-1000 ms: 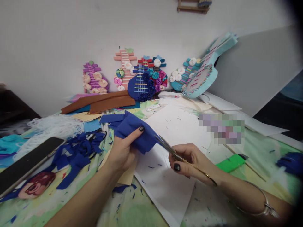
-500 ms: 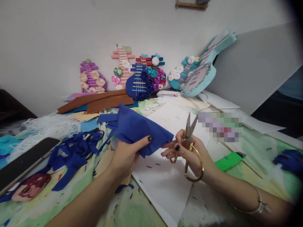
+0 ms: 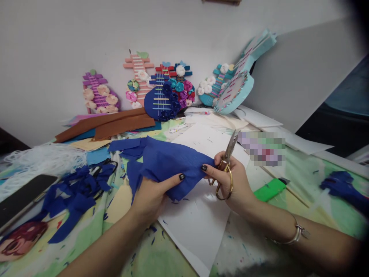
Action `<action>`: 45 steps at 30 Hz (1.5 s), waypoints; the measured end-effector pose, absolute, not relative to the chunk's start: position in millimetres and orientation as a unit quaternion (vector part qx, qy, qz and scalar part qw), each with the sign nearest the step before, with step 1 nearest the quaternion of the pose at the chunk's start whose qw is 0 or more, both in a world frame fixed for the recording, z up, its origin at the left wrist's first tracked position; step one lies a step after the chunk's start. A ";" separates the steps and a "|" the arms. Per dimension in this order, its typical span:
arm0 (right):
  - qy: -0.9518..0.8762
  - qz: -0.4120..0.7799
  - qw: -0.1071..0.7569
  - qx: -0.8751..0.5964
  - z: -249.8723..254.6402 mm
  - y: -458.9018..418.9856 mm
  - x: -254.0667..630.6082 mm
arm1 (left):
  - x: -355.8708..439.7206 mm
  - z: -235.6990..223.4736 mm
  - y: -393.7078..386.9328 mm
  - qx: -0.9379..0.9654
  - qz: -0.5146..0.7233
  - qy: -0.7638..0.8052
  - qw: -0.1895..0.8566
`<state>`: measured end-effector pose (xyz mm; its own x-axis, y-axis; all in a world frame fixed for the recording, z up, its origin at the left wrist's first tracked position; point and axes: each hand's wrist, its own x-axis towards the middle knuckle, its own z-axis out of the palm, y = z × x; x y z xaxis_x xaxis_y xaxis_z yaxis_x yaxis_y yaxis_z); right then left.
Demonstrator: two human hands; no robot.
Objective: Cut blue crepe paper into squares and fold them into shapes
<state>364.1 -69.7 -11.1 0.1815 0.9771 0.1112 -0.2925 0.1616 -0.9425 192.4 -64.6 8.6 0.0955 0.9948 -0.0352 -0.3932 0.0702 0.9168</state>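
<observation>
My left hand [image 3: 154,194] is closed on a sheet of blue crepe paper [image 3: 170,159], its thumb lying on top and its fingers hidden beneath. The sheet spreads out above a white paper [image 3: 196,223]. At its right corner, my right hand [image 3: 230,179] pinches the paper between thumb and fingers. That same hand also keeps hold of gold-handled scissors [image 3: 230,148], blades pointing up and nearly closed, clear of the paper. Left of the hands lie blue paper scraps [image 3: 77,192] in a tangled heap.
A phone [image 3: 25,200] and white cord [image 3: 43,161] lie at left. On the right are a green cutter [image 3: 269,189], a thin stick [image 3: 298,196] and a dark blue bundle [image 3: 341,186]. Brown paper [image 3: 115,125] and guitar-shaped decorations [image 3: 158,100] stand at the back.
The scissors have left the paper's edge and swung upright in my right hand, whose thumb and fingers now grip the paper's corner. The sheet is stretched out wider. The view has shifted slightly.
</observation>
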 end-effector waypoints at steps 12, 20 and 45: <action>-0.426 0.471 0.640 -0.433 -10.9 -66.8 368.5 | 190.7 9.3 -64.6 0.388 0.516 0.351 0.678; -0.438 0.469 0.627 -0.441 -6.7 -65.9 368.5 | 185.9 13.3 -65.3 0.410 0.501 0.363 0.670; -0.681 0.492 0.286 -0.461 13.4 -82.7 374.4 | 167.4 26.6 -54.8 0.484 0.570 0.454 0.484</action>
